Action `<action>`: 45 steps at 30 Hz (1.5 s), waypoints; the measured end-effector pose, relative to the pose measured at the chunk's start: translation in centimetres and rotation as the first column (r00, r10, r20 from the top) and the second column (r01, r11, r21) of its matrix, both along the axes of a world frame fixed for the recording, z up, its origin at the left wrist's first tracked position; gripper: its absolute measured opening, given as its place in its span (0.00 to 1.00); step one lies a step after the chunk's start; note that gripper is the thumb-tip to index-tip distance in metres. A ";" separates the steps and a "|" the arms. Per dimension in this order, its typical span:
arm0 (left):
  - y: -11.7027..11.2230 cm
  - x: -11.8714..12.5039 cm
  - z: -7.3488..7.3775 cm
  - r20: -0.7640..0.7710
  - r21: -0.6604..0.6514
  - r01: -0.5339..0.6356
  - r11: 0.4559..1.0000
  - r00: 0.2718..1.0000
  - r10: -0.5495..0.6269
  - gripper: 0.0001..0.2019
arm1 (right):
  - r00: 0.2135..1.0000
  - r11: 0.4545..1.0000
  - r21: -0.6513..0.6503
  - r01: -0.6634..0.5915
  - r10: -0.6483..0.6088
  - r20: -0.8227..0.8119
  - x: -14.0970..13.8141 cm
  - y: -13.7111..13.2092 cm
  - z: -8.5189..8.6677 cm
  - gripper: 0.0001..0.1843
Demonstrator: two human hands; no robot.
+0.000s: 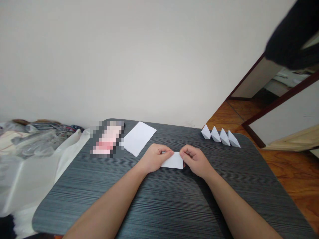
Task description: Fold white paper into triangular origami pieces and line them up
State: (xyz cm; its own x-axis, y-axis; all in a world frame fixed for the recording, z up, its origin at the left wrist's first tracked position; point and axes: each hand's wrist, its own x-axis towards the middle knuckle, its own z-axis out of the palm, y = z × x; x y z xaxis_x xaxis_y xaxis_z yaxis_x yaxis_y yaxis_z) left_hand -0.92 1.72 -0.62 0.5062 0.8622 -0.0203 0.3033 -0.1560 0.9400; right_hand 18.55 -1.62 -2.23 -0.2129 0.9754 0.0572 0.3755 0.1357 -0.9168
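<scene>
My left hand and my right hand pinch opposite ends of a folded white paper just above the middle of a dark grey striped table. Their fingers hide both ends of the fold. A flat white paper sheet lies beyond my left hand, not touching it. Several small folded white paper pieces stand in a row at the far right edge of the table, beyond my right hand.
A pixelated pink-and-white item lies at the table's far left. Plastic bags and cloth are piled beyond the left edge. A white wall stands behind, wooden floor lies right, and a dark sleeve hangs top right.
</scene>
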 end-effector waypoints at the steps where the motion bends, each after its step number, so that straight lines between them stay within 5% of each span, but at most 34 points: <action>1: 0.0 0.0 0.1 -0.003 0.001 0.003 1.000 1.000 -0.003 0.14 | 1.000 1.000 -0.003 -0.003 0.003 0.006 -0.1 0.0 0.0 0.08; 11: -0.1 0.1 0.2 -0.033 0.033 0.063 0.997 0.998 -0.062 0.14 | 0.996 0.999 0.030 -0.023 0.020 0.082 -0.2 -0.1 0.6 0.09; 22: 0.0 -0.1 0.1 -0.026 -0.030 -0.028 0.999 0.999 0.027 0.15 | 0.999 0.997 -0.070 0.030 -0.028 0.033 0.2 -0.1 0.3 0.13; 29: 0.1 0.0 -0.3 0.045 -0.053 -0.048 0.997 0.998 0.051 0.13 | 0.997 0.998 -0.031 0.050 -0.048 0.053 0.3 -0.1 0.6 0.13; 34: 0.2 0.0 -0.4 0.204 -0.201 -0.036 0.979 0.976 0.078 0.14 | 0.990 0.990 -0.005 0.142 -0.142 0.002 0.6 -0.1 0.1 0.13; 45: 0.3 -0.1 -0.5 0.202 -0.150 -0.082 0.985 0.973 0.111 0.14 | 0.994 0.994 0.013 0.105 -0.105 0.028 0.5 -0.2 0.2 0.14</action>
